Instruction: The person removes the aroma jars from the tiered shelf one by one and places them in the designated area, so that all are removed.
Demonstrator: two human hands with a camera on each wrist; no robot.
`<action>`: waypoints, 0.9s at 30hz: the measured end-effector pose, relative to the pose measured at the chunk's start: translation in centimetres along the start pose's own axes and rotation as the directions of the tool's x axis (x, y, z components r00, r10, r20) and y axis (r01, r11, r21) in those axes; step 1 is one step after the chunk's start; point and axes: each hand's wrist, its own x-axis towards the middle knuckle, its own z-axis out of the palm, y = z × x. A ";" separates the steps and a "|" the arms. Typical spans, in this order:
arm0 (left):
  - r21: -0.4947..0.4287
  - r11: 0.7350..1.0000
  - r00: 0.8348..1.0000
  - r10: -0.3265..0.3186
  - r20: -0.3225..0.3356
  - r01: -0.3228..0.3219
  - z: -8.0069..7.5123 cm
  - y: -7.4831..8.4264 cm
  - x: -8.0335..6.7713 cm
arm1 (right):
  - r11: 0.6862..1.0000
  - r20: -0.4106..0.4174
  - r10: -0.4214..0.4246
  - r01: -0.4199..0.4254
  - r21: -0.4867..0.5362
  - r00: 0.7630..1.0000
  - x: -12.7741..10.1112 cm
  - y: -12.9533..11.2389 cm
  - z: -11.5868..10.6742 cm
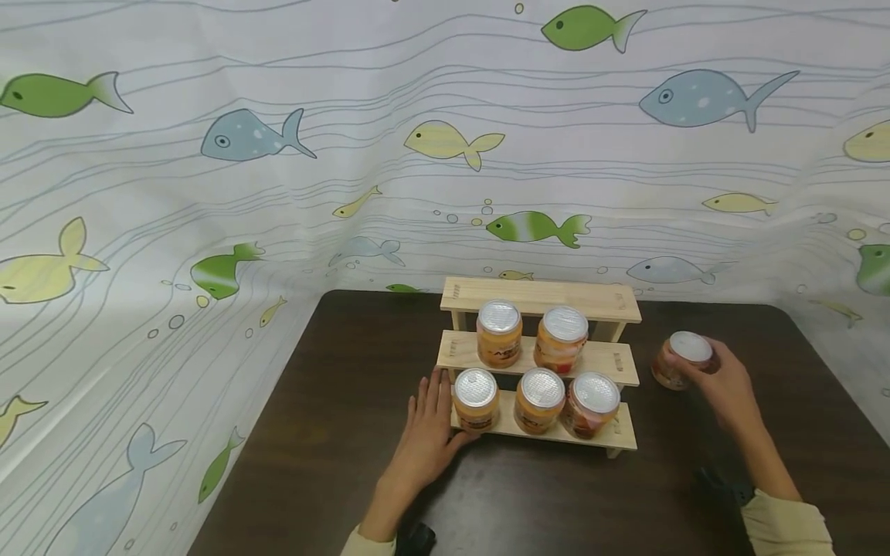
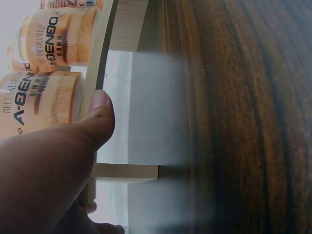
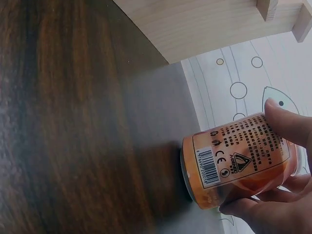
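My right hand [image 1: 726, 382] grips an orange jar with a silvery lid [image 1: 673, 369] to the right of a three-step wooden rack [image 1: 538, 297]. In the right wrist view, thumb and fingers are round the upper part of this jar [image 3: 234, 161], its barcode label showing; whether its base touches the table I cannot tell. My left hand [image 1: 427, 436] lies against the rack's left end, fingers extended, and its thumb [image 2: 100, 114] touches the lowest step's front edge. Three similar jars stand on that step, one [image 1: 476, 401] beside the left hand. Two more, including one [image 1: 499, 336], stand on the middle step.
The dark wooden table [image 1: 334, 386] extends around the rack. A white sheet printed with fish [image 1: 361, 93] hangs behind the table and along its sides, close behind the rack's top step.
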 end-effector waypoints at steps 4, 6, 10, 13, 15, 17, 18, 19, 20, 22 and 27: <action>-0.003 1.000 1.000 0.001 0.004 -0.001 0.0 0.1 0.1 | 1.000 0.006 0.019 -0.019 0.022 1.000 -0.1 0.3 -0.1; -0.002 1.000 1.000 0.002 0.006 -0.002 0.0 0.1 0.2 | 1.000 0.002 0.016 -0.016 0.022 1.000 -0.2 0.4 0.0; -0.004 1.000 1.000 0.003 0.002 -0.003 -0.1 0.2 0.3 | 1.000 -0.006 0.009 -0.009 0.018 1.000 -0.2 0.6 0.0; -0.008 1.000 1.000 -0.005 0.001 0.005 -0.2 0.2 0.2 | 1.000 0.009 0.010 -0.011 0.026 1.000 -0.1 0.5 0.1; -0.004 1.000 1.000 -0.008 0.000 0.008 -0.2 0.2 0.1 | 1.000 0.026 0.013 -0.014 0.027 1.000 -0.1 0.4 0.1; 0.001 1.000 1.000 -0.008 -0.001 0.008 -0.2 0.2 0.1 | 1.000 0.041 0.010 -0.011 0.029 0.999 0.0 0.3 0.0; 0.005 1.000 1.000 -0.006 -0.002 0.006 -0.2 0.2 0.0 | 1.000 0.042 0.009 -0.010 0.020 0.999 0.0 0.3 -0.1; 0.006 1.000 1.000 -0.005 -0.001 0.005 -0.2 0.2 0.0 | 1.000 0.045 0.005 -0.006 0.016 0.999 0.0 0.2 -0.2; 0.006 1.000 1.000 -0.005 0.000 0.005 -0.1 0.3 0.0 | 1.000 0.048 0.001 -0.002 0.014 0.999 -0.1 0.0 -0.3; 0.004 1.000 1.000 -0.005 0.002 0.005 -0.1 0.3 0.0 | 1.000 0.041 -0.011 0.010 0.012 0.999 -0.1 -0.4 -0.6; 0.009 1.000 1.000 -0.005 0.003 0.005 0.0 0.1 0.1 | 0.994 0.015 -0.061 0.059 0.094 0.998 -0.3 -2.0 -1.5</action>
